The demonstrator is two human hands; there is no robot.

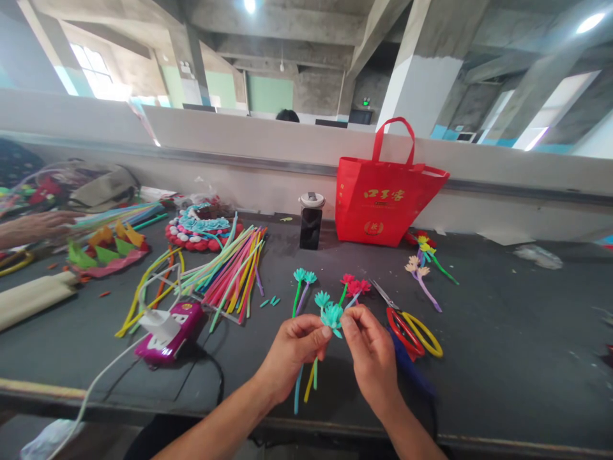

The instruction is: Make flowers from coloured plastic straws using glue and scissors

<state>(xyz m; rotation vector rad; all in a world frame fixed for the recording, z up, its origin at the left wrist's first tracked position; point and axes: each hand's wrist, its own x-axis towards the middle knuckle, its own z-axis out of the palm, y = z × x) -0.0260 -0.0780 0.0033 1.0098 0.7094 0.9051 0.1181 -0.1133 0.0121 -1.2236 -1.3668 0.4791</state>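
Over the table's front, my left hand (pixel 297 350) pinches a turquoise pipe-cleaner flower (pixel 331 315) near its base. My right hand (pixel 372 346) is closed with thumb and forefinger at the flower's right side, on its petals. Behind it lie another turquoise flower (pixel 322 299), two small turquoise flowers (pixel 304 276) on green and purple stems, and red flowers (pixel 355 285). Blue and yellow stems (pixel 297 391) show below my left hand. Scissors (pixel 407 326) with red and yellow handles lie right of my right hand.
A bundle of coloured pipe cleaners (pixel 234 271) lies left, beside a purple power strip (pixel 175 332) with a white plug and cable. A phone (pixel 311 229) stands before a red bag (pixel 383 198). More flowers (pixel 417 268) lie right. Another person's hand (pixel 38 227) is far left.
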